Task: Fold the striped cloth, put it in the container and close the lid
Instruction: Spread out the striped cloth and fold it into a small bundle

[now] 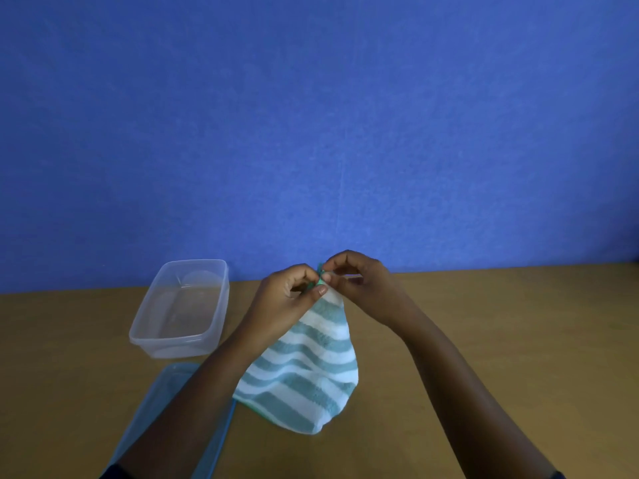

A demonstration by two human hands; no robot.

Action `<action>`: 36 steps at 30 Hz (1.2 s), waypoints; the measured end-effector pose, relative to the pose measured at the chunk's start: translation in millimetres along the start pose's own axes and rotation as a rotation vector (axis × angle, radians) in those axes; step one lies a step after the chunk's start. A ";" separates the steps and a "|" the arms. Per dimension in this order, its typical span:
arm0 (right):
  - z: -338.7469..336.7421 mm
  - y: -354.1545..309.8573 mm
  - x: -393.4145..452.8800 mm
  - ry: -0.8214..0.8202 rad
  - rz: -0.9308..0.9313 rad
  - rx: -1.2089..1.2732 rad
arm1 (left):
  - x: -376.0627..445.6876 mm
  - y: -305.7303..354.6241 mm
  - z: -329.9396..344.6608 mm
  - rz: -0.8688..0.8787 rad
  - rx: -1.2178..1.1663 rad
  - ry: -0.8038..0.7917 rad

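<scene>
You are working at a brown wooden table (pixel 484 340) that runs right up to a plain blue wall (pixel 311 115); the wall fills the whole upper part of the view. Your 2 hands meet above the middle of the table. Your left hand (pixel 288 292) and your right hand (pixel 356 278) each pinch the same top corner of the striped cloth (pixel 304 368) between thumb and curled fingers, fingertips nearly touching. The cloth, in teal and white bands, hangs down from that corner in a cone shape, and its lower edge spreads on the tabletop in front of you. To your left, near the wall, the clear container (pixel 179 309) stands open on the table, well apart from the cloth. Its blue lid (pixel 166 420) lies flat on the table nearer to you, partly hidden under your left forearm, its right edge just beside the cloth's lower hem.
</scene>
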State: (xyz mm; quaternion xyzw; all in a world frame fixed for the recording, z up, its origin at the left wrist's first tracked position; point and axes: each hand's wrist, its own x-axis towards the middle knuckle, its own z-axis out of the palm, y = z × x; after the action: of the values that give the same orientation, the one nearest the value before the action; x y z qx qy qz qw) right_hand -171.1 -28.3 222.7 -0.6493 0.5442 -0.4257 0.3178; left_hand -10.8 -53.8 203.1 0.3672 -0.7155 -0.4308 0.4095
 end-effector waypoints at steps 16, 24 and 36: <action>-14.4 3.4 7.5 0.444 -0.033 0.036 | -7.0 -41.8 2.5 0.155 0.395 0.079; -32.5 2.9 7.7 0.690 -0.039 0.114 | -29.6 -83.0 -2.3 0.068 0.499 0.035; -79.4 34.1 2.1 0.708 0.033 -0.019 | -6.9 -56.4 -84.0 0.174 0.642 0.133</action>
State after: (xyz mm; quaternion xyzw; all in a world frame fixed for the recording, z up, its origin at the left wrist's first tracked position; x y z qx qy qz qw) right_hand -257.2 -33.3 227.9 -0.4555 0.6352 -0.6139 0.1100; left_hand 77.4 -94.6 174.2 0.4424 -0.8150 -0.1218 0.3539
